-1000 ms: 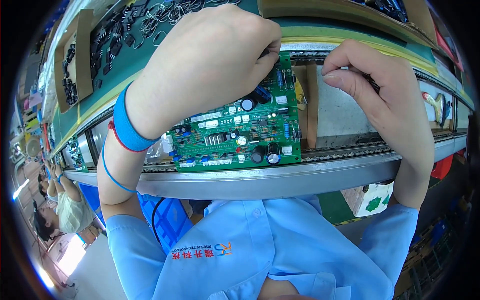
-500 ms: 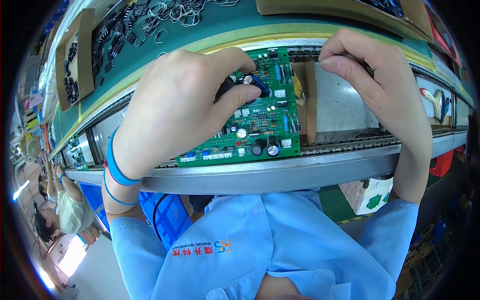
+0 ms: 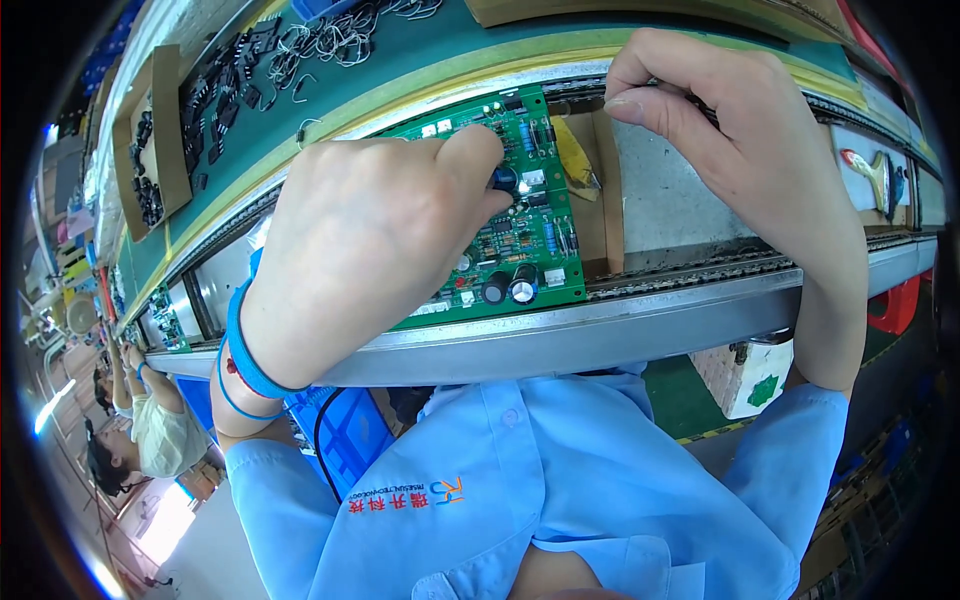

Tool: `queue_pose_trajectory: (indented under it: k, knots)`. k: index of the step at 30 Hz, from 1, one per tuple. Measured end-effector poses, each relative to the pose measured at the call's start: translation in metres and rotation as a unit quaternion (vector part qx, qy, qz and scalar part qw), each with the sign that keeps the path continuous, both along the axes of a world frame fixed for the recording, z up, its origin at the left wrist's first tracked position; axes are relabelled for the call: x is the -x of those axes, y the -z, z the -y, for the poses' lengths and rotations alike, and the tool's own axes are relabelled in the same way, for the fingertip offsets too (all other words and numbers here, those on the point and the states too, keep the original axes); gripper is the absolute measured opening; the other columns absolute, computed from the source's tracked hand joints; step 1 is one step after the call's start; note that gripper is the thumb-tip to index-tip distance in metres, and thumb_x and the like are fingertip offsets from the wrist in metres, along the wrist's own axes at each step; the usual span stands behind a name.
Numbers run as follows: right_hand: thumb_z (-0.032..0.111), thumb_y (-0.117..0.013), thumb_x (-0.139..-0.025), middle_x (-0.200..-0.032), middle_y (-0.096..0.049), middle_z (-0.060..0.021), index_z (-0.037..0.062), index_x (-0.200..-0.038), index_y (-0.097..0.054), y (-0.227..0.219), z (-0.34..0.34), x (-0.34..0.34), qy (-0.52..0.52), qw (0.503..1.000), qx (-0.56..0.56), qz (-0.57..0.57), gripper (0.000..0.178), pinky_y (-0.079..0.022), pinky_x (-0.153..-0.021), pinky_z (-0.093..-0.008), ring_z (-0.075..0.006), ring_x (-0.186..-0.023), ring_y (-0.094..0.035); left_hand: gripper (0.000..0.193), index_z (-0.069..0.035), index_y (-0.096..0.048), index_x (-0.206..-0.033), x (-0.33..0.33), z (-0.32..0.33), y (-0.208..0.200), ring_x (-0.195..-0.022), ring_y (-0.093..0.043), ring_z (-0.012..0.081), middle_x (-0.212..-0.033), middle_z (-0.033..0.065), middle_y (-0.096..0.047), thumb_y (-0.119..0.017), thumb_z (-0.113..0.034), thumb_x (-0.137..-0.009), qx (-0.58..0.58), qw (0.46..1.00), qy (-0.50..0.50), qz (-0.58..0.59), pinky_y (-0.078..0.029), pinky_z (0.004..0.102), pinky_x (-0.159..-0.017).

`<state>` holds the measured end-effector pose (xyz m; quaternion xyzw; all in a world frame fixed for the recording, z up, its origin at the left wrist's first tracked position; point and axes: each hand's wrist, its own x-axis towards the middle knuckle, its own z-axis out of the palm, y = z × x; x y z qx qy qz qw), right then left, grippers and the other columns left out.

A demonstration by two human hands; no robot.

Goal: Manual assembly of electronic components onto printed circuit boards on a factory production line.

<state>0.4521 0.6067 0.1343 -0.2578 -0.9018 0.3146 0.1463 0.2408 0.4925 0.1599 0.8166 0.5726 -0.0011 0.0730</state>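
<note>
A green circuit board [image 3: 560,275] lies across the conveyor rails, populated with capacitors, resistors and white connectors. Reaching over its left part, my left hand [image 3: 385,215] has thumb and forefinger closed beside a blue capacitor [image 3: 506,180]; whatever the fingertips grip is hidden. Two black capacitors [image 3: 510,287] stand near the board's front edge. My right hand [image 3: 705,110] hovers above the rails, right of the board, with fingers curled and thumb against forefinger. Anything inside that pinch cannot be made out.
Under the board's right side sits a cardboard box [image 3: 612,200] with a yellow item [image 3: 575,160]. A brush [image 3: 880,185] lies far right. Black parts with leads [image 3: 235,95] cover the green bench, near a cardboard tray [image 3: 170,130]. Another person [image 3: 160,430] works at left.
The board appears slightly farther left, showing more of the yellow item. My left hand has turned, with its fingertips now more hidden. My right hand has shifted a little left and away, still curled.
</note>
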Motion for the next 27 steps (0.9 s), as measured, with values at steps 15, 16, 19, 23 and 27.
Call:
queue_pose_trajectory:
  k: [15,16,19,23,27]
  knots:
    - [0.02,-0.059,-0.093,-0.071,-0.055,-0.0058,-0.0022,-0.09,-0.062,-0.001,-0.011,0.001,-0.074,0.991,0.109,-0.039,0.023,-0.042,-0.061,-0.0293,-0.0138,-0.065,-0.05,0.032,-0.002,-0.059,-0.115,0.105,0.03,-0.01,-0.057,-0.029,0.0,-0.069,-0.0067,-0.038,-0.048,-0.029,-0.103,0.109,0.786,-0.261,0.549,-0.022,0.0172,-0.048]
    - [0.022,-0.059,-0.094,-0.071,-0.054,-0.002,-0.001,-0.09,-0.064,-0.011,-0.007,0.0,-0.055,0.983,0.175,-0.033,0.023,-0.039,-0.057,-0.0257,-0.0091,-0.064,-0.047,0.033,-0.002,-0.058,-0.117,0.112,0.035,-0.006,-0.057,-0.029,0.0008,-0.072,-0.0057,-0.039,-0.046,-0.029,-0.103,0.091,0.757,-0.286,0.58,-0.023,0.017,-0.048]
    - [0.024,-0.059,-0.095,-0.071,-0.05,0.0043,0.0013,-0.097,-0.064,-0.032,-0.01,-0.013,-0.025,0.955,0.296,-0.015,0.023,-0.031,-0.05,-0.0194,-0.0016,-0.06,-0.04,0.034,-0.002,-0.053,-0.124,0.135,0.042,0.014,-0.058,-0.03,0.0028,-0.082,-0.003,-0.043,-0.043,-0.027,-0.104,0.09,0.662,-0.278,0.69,-0.024,0.0169,-0.048]
    - [0.027,-0.06,-0.095,-0.072,-0.045,0.0077,0.0028,-0.121,-0.056,-0.036,-0.009,0.008,0.029,0.929,0.348,-0.123,0.036,-0.019,-0.045,-0.016,0.0018,-0.054,-0.029,0.038,-0.001,-0.046,-0.131,0.15,0.053,0.006,-0.058,-0.027,0.0023,-0.083,-0.0029,-0.039,-0.043,-0.027,-0.103,0.065,0.69,-0.304,0.654,-0.024,0.0166,-0.047]
    - [0.023,-0.059,-0.094,-0.086,-0.046,0.0035,0.0006,-0.129,-0.049,-0.052,-0.001,0.038,0.038,0.932,0.343,-0.111,0.042,-0.022,-0.045,-0.0154,0.0008,-0.056,-0.03,0.039,-0.002,-0.053,-0.127,0.164,0.06,0.015,-0.056,-0.027,0.0011,-0.077,-0.0052,-0.038,-0.049,-0.032,-0.101,0.051,0.701,-0.309,0.641,-0.023,0.0171,-0.047]
